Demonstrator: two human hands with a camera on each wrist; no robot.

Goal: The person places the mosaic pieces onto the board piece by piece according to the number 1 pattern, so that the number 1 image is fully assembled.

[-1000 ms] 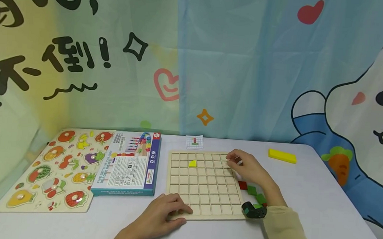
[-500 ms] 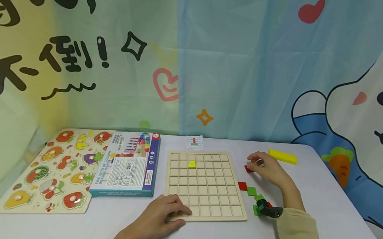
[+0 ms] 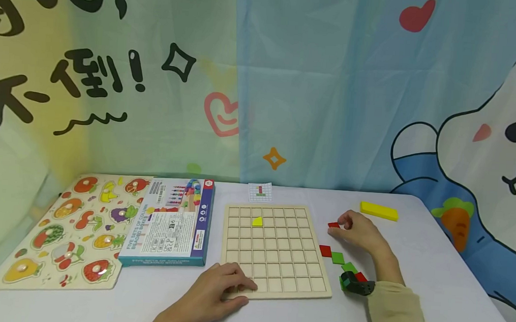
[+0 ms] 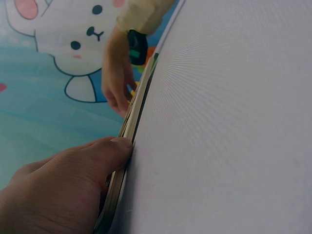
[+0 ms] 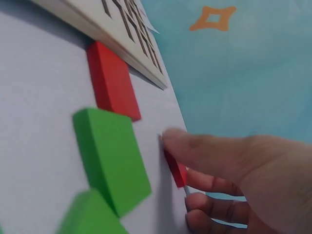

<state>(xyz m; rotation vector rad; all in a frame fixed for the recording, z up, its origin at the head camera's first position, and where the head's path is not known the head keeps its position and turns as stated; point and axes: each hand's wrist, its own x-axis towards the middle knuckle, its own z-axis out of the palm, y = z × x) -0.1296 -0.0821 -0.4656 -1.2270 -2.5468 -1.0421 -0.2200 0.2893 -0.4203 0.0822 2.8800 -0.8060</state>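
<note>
My right hand (image 3: 360, 232) pinches a small red square tile (image 3: 333, 224) between thumb and fingers, right of the wooden grid board (image 3: 272, 296). In the right wrist view the thumb covers part of this red tile (image 5: 176, 168). My left hand (image 3: 214, 289) rests at the board's near left corner, fingers on top and thumb by the front edge. The left wrist view shows the thumb touching the board's edge (image 4: 139, 105); the other fingers are mostly hidden there. One yellow tile (image 3: 257, 221) sits in a cell near the board's upper left.
Another red tile (image 3: 325, 251) and several green tiles (image 3: 338, 258) lie right of the board, partly behind the wrist camera (image 3: 357, 284). A yellow bar (image 3: 379, 211) lies farther back. A patterned card (image 3: 260, 192) is behind the board. A box (image 3: 170, 224) overlaps a fruit puzzle (image 3: 62, 277) at left.
My right hand has moved right, away from the board's upper right corner, and its fingers have come down around the red tile. The left hand stays put on the board.
</note>
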